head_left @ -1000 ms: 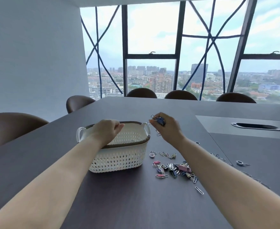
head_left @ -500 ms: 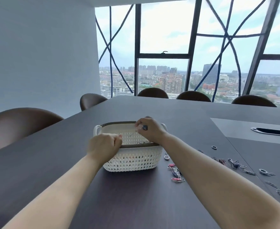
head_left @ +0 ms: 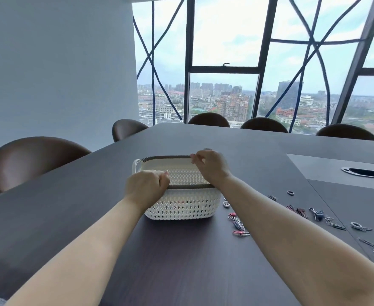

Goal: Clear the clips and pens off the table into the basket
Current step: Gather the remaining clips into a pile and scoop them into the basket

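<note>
A white woven basket (head_left: 181, 208) with a dark rim stands in the middle of the dark table (head_left: 181, 261). My left hand (head_left: 146, 186) is closed on the basket's near rim at its left side. Over the basket's right end hovers my right hand (head_left: 210, 166), fingers loosely apart and pointing down, with nothing visible in them. Coloured paper clips (head_left: 238, 225) lie just right of the basket. More clips (head_left: 317, 214) are scattered further right, beyond my right forearm. No pens are visible.
Brown chairs stand along the left side (head_left: 31, 160) and the far edge (head_left: 263, 124) of the table. A grey inset panel with a cable slot (head_left: 367, 173) sits at the right. A small ring (head_left: 290, 192) lies near it. Large windows stand behind.
My right hand carried blue clips from beside the basket to above it; the clips no longer show in it. My left hand stays on the rim. The view shifted left.
</note>
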Demonstrator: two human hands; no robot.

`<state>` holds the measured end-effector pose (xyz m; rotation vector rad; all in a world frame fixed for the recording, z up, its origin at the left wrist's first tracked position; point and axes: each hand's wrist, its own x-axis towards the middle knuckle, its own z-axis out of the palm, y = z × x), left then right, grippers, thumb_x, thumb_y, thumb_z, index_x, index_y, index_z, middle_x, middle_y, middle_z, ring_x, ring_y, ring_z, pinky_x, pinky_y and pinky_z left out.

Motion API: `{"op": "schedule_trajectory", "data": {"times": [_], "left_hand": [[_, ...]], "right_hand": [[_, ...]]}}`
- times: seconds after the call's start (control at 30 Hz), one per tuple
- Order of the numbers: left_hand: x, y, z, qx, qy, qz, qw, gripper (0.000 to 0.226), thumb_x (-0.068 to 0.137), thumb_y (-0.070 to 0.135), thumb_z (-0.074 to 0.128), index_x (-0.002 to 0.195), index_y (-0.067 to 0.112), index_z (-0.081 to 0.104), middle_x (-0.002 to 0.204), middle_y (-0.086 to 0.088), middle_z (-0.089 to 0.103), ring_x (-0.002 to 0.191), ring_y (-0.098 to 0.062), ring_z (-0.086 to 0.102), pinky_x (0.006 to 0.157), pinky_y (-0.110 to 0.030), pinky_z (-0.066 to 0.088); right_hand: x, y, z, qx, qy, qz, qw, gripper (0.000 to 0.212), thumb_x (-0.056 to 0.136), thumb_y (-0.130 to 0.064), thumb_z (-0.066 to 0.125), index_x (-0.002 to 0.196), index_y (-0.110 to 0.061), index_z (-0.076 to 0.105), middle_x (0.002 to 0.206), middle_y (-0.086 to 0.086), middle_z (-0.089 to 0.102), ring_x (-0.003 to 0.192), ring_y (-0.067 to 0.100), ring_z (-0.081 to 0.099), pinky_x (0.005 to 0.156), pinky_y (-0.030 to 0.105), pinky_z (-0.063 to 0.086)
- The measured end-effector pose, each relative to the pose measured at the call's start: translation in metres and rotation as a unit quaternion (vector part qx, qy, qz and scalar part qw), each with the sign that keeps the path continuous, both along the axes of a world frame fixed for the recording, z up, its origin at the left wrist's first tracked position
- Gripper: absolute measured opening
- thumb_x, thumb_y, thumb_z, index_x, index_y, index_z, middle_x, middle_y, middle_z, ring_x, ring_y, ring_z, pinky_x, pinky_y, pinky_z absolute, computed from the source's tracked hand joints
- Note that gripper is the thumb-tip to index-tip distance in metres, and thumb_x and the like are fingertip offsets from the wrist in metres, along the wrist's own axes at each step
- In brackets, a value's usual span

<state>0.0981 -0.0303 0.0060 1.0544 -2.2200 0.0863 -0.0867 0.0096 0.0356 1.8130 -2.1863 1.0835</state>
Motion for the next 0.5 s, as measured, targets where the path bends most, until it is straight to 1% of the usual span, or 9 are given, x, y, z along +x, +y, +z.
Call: {"op": "schedule_trajectory", "data": {"times": [0.1, 0.17, 0.2, 0.23, 0.3, 0.37, 0.43, 0.47, 0.5], "left_hand": [[-0.001, -0.002, 0.001, 0.005, -0.021, -0.003, 1.000, 0.048, 0.097, 0.035, 0.027, 0.072, 0.013, 0.062, 0.086, -0.008, 0.067, 0.087, -0.029, 0.061, 0.074, -0.030, 0.041], [-0.003, -0.003, 0.001, -0.043, -0.015, -0.019, 0.999, 0.052, 0.091, 0.037, 0.022, 0.073, 0.010, 0.062, 0.080, -0.008, 0.066, 0.077, -0.031, 0.061, 0.080, -0.036, 0.045], [-0.007, -0.002, 0.001, -0.084, -0.011, -0.023, 0.996, 0.047, 0.087, 0.035, 0.025, 0.073, 0.010, 0.062, 0.077, -0.008, 0.065, 0.072, -0.030, 0.062, 0.082, -0.041, 0.046], [-0.012, 0.003, -0.001, -0.131, -0.006, -0.024, 0.991, 0.037, 0.084, 0.031, 0.032, 0.075, 0.010, 0.062, 0.076, -0.007, 0.065, 0.070, -0.029, 0.062, 0.080, -0.044, 0.047], [-0.029, 0.024, -0.006, -0.191, -0.004, -0.051, 0.980, 0.021, 0.077, 0.026, 0.044, 0.087, 0.013, 0.058, 0.081, -0.004, 0.064, 0.073, -0.027, 0.062, 0.072, -0.040, 0.046], [-0.055, 0.049, -0.017, -0.220, -0.033, -0.124, 0.967, 0.026, 0.074, 0.029, 0.044, 0.095, 0.016, 0.050, 0.088, -0.004, 0.064, 0.076, -0.026, 0.061, 0.072, -0.036, 0.042], [-0.086, 0.071, -0.030, -0.198, -0.086, -0.197, 0.956, 0.033, 0.077, 0.033, 0.042, 0.105, 0.018, 0.048, 0.102, -0.003, 0.062, 0.091, -0.024, 0.062, 0.080, -0.036, 0.048], [-0.101, 0.081, -0.037, -0.149, -0.120, -0.225, 0.955, 0.039, 0.082, 0.037, 0.043, 0.116, 0.018, 0.047, 0.118, -0.003, 0.057, 0.108, -0.024, 0.056, 0.090, -0.039, 0.047], [-0.115, 0.087, -0.044, -0.069, -0.159, -0.238, 0.956, 0.047, 0.087, 0.042, 0.043, 0.128, 0.020, 0.041, 0.135, -0.003, 0.045, 0.126, -0.023, 0.043, 0.103, -0.041, 0.039]], "right_hand": [[-0.003, 0.020, 0.001, -0.065, -0.037, 0.012, 0.997, 0.029, 0.097, -0.024, 0.041, 0.098, -0.010, 0.066, 0.108, 0.005, 0.066, 0.096, 0.023, 0.058, 0.083, 0.032, 0.046], [-0.014, 0.038, -0.003, -0.087, -0.039, 0.014, 0.995, 0.025, 0.096, -0.021, 0.042, 0.110, -0.014, 0.062, 0.117, 0.004, 0.063, 0.107, 0.022, 0.053, 0.087, 0.030, 0.041], [-0.022, 0.049, -0.006, -0.089, -0.035, 0.009, 0.995, 0.024, 0.095, -0.021, 0.045, 0.113, -0.015, 0.060, 0.120, 0.003, 0.060, 0.109, 0.022, 0.052, 0.087, 0.029, 0.039], [-0.033, 0.061, -0.009, -0.086, -0.028, -0.001, 0.996, 0.025, 0.093, -0.021, 0.047, 0.115, -0.016, 0.058, 0.121, 0.003, 0.059, 0.109, 0.022, 0.051, 0.086, 0.028, 0.037], [-0.057, 0.087, -0.020, -0.068, -0.017, -0.029, 0.997, 0.026, 0.091, -0.019, 0.051, 0.116, -0.016, 0.057, 0.121, 0.005, 0.058, 0.110, 0.024, 0.051, 0.086, 0.028, 0.036], [-0.079, 0.115, -0.034, -0.042, -0.018, -0.057, 0.997, 0.026, 0.090, -0.016, 0.052, 0.116, -0.016, 0.057, 0.120, 0.005, 0.059, 0.112, 0.024, 0.050, 0.087, 0.026, 0.034], [-0.098, 0.141, -0.047, -0.007, -0.021, -0.083, 0.996, 0.027, 0.090, -0.015, 0.053, 0.116, -0.016, 0.058, 0.122, 0.005, 0.059, 0.115, 0.023, 0.049, 0.091, 0.027, 0.034], [-0.106, 0.154, -0.055, 0.013, -0.019, -0.097, 0.995, 0.028, 0.089, -0.016, 0.054, 0.116, -0.016, 0.058, 0.124, 0.005, 0.059, 0.117, 0.023, 0.048, 0.094, 0.028, 0.034], [-0.115, 0.168, -0.061, 0.035, -0.016, -0.114, 0.993, 0.028, 0.089, -0.017, 0.055, 0.117, -0.017, 0.058, 0.126, 0.005, 0.058, 0.119, 0.024, 0.046, 0.098, 0.030, 0.034]]}}
